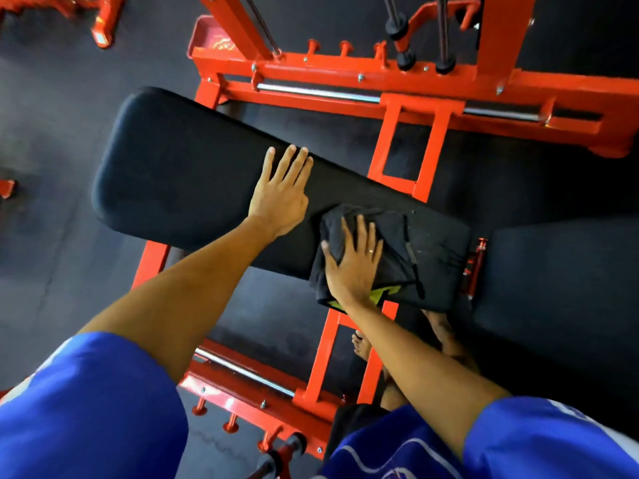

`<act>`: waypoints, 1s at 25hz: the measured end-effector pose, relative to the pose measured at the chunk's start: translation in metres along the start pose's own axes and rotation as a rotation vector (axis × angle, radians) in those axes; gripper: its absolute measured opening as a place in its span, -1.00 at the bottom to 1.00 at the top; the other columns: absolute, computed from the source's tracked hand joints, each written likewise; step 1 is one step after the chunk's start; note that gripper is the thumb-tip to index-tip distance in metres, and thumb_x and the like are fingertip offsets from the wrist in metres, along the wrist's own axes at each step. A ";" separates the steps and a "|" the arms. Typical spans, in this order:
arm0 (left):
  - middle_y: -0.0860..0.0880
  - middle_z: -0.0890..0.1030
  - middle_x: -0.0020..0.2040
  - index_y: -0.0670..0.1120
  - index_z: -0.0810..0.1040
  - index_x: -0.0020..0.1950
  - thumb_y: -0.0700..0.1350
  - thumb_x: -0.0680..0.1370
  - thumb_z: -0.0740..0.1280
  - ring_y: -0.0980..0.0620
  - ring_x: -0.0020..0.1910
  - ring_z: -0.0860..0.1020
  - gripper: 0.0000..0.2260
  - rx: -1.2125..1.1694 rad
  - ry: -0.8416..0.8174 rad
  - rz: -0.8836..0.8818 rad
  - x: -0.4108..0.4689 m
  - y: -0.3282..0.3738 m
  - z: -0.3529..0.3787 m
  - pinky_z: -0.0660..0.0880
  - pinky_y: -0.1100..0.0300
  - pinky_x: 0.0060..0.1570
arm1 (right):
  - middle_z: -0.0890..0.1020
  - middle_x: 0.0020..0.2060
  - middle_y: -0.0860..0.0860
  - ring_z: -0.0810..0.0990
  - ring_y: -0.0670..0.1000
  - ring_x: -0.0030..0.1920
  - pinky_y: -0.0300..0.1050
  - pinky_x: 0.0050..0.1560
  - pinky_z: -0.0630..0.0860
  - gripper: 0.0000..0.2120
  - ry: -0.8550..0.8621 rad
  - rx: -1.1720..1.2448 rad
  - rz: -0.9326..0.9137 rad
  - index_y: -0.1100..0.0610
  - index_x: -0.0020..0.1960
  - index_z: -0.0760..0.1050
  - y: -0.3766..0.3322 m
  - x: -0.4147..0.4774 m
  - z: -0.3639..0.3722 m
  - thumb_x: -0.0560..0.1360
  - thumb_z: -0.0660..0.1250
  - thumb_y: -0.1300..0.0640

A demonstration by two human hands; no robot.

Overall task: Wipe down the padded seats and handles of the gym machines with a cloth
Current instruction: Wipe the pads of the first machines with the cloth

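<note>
Two grips rest on one long pad (179, 167), and the coming stroke turns on how that pad runs from them. Its long axis goes slantwise: from the right grip (352, 264) it stretches forward and to the person's left, past the left grip (280, 198), to a rounded far end well beyond both. The pad's other end is just to the right of the right grip, beside an orange hinge bracket (475, 264), with a second pad (553, 278) beyond the bracket.

The cloth (394, 236), dark with a yellow-green patch near the wrist, lies bunched on the long pad under the right grip. It spills out ahead of the fingers and to their right, and hangs a little over the pad's near edge. The right grip is spread, palm down, thumb splayed to the left. It presses the cloth flat and pinches nothing.

The left grip lies flat on bare padding, just ahead and to the left of the cloth and not touching it. Its fingers are straight and close together, pointing toward the pad's far side. It is the nearer grip to the far end, and it seems to serve as a brace.

Both forearms reach out nearly straight from blue sleeves (86, 409). Most of the pad's length lies on the left grip's side of the cloth, so a full wipe probably means pushing the cloth along the axis and lifting the left grip out of its path.
</note>
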State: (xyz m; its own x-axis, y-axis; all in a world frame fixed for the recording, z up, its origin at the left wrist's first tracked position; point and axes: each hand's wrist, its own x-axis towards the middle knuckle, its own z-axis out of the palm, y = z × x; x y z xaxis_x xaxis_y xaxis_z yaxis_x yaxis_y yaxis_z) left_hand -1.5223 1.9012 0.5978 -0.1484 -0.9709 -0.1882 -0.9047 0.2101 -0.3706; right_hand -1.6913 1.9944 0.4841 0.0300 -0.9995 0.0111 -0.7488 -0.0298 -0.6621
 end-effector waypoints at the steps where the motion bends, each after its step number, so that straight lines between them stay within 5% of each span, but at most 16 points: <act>1: -0.19 0.09 0.66 -0.18 0.09 0.65 -0.03 0.65 0.06 -0.16 0.65 0.01 -0.43 0.018 0.002 0.010 0.002 0.004 0.003 -0.07 -0.25 0.59 | 0.33 0.59 0.08 0.21 0.20 0.61 0.29 0.58 0.12 -0.44 -0.007 0.020 -0.060 -0.01 0.56 0.39 -0.008 0.012 0.001 0.64 0.21 -0.23; 6: -0.19 0.09 0.66 -0.15 0.10 0.65 0.04 0.70 -0.02 -0.14 0.65 0.02 -0.46 -0.044 0.042 0.015 0.008 0.010 0.014 -0.06 -0.27 0.58 | 0.44 0.52 0.08 0.35 0.20 0.54 0.18 0.53 0.21 -0.44 0.048 0.025 -0.036 0.04 0.49 0.49 0.028 0.095 0.002 0.60 0.30 -0.23; 11: -0.17 0.11 0.65 -0.13 0.13 0.65 0.07 0.72 -0.01 -0.15 0.64 0.04 -0.47 -0.072 0.086 0.001 0.009 0.010 0.017 -0.06 -0.26 0.58 | 0.61 0.31 0.11 0.50 0.21 0.41 0.21 0.46 0.31 -0.32 0.136 0.044 0.328 0.12 0.36 0.58 0.043 0.114 -0.008 0.56 0.12 -0.37; 13: -0.18 0.12 0.65 -0.14 0.14 0.64 0.06 0.72 0.00 -0.16 0.64 0.05 -0.47 -0.104 0.096 0.002 0.009 0.008 0.019 -0.07 -0.26 0.58 | 0.68 0.18 0.10 0.58 0.20 0.29 0.17 0.39 0.37 -0.34 0.145 0.022 0.330 0.13 0.26 0.64 0.013 0.134 -0.007 0.58 0.09 -0.36; 19: -0.19 0.12 0.65 -0.15 0.13 0.64 0.05 0.71 0.00 -0.17 0.64 0.05 -0.47 -0.130 0.128 0.000 0.010 0.010 0.023 -0.07 -0.26 0.58 | 0.71 0.03 0.03 0.66 0.17 0.11 0.10 0.09 0.50 -0.52 -0.104 -0.005 -0.103 0.05 0.17 0.62 0.005 0.167 -0.018 0.60 0.22 -0.33; 25: -0.19 0.08 0.66 -0.14 0.09 0.66 0.06 0.71 0.00 -0.17 0.64 0.03 -0.46 -0.121 0.107 -0.011 0.009 0.011 0.022 -0.07 -0.26 0.58 | 0.72 0.11 0.15 0.63 0.27 0.20 0.09 0.13 0.51 -0.46 -0.247 -0.070 0.262 -0.02 0.28 0.61 0.042 0.186 -0.027 0.59 0.20 -0.40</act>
State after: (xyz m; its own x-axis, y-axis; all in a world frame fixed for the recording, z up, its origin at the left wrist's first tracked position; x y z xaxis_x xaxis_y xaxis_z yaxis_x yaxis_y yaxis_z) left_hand -1.5248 1.8969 0.5721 -0.1740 -0.9811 -0.0847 -0.9471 0.1902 -0.2586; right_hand -1.7347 1.8073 0.4786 -0.0165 -0.9404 -0.3396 -0.7958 0.2180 -0.5650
